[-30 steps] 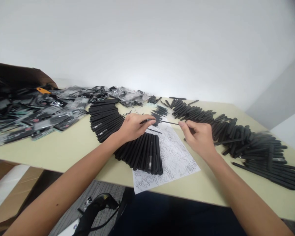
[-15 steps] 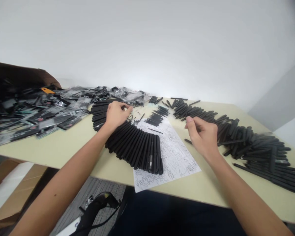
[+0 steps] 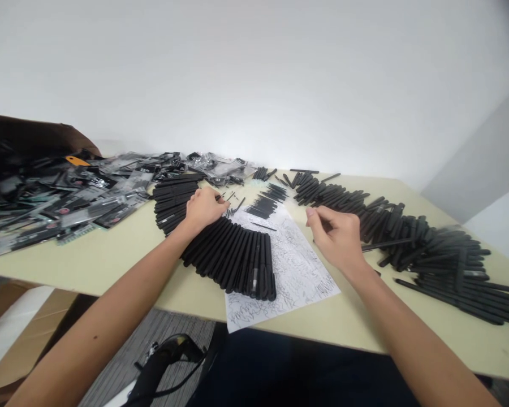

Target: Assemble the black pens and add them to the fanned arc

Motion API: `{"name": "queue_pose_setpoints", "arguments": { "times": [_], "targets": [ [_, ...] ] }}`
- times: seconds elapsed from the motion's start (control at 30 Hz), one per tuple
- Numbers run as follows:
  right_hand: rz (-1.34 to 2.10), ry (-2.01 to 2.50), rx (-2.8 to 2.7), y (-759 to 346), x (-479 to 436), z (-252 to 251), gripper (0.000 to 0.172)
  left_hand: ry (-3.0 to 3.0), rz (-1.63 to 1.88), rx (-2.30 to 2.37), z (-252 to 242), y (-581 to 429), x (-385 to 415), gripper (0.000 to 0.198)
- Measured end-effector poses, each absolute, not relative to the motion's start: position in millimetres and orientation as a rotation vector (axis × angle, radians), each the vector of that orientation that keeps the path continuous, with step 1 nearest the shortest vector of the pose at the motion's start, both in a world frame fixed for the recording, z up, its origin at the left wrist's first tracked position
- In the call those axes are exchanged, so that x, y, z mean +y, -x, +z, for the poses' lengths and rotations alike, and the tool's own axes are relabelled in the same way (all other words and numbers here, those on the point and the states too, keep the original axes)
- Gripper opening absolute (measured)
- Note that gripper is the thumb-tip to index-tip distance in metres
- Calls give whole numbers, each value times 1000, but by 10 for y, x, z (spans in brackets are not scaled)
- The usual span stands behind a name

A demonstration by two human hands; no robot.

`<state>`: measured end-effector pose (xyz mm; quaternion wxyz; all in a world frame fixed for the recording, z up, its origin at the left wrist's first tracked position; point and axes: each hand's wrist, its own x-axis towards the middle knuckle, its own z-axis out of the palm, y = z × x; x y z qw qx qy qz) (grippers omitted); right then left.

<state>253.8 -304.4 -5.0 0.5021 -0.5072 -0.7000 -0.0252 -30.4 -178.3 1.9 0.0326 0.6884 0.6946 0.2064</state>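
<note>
My left hand [image 3: 206, 207] is closed, thumb and forefinger brought together over several short thin pieces [image 3: 234, 206] on the table; a small dark tip shows at its fingers, but I cannot make out what it is. Under and around that hand curves a fanned row of black pens [image 3: 233, 254]. My right hand [image 3: 336, 234] hovers over the table right of the paper, pinched shut; anything between its fingertips is too small to tell. A black pen [image 3: 388, 245] sticks out from behind its wrist. Thin dark sticks like refills [image 3: 263, 205] lie in a bundle beyond the paper.
A sheet covered in scribbles [image 3: 288, 271] lies partly beneath the pen row. Loose black pens [image 3: 441, 254] pile along the right side. Clear packets [image 3: 123, 198] heap at the left by a dark box [image 3: 46, 133]. An open cardboard box [image 3: 21, 350] stands below the table edge.
My left hand has lowered slightly toward the short pieces. My right hand has shifted a little left and down, covering a pen end that showed before. The view has turned slightly.
</note>
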Motion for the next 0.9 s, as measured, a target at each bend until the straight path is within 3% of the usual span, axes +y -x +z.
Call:
{"name": "queue_pose_setpoints", "arguments": {
  "times": [0.33,0.63,0.9],
  "targets": [
    [3,1273,-1888,-2517,-3014,-122,45,-2216,548,2102,63,253,-1851,26],
    [46,1287,-1970,-2504,-3009,-114,43,-2324,692,2043,193,238,-1927,36],
    [52,1337,-2038,-2501,-2996,-132,44,-2191,701,2138,176,277,-1895,33]
  ]
}}
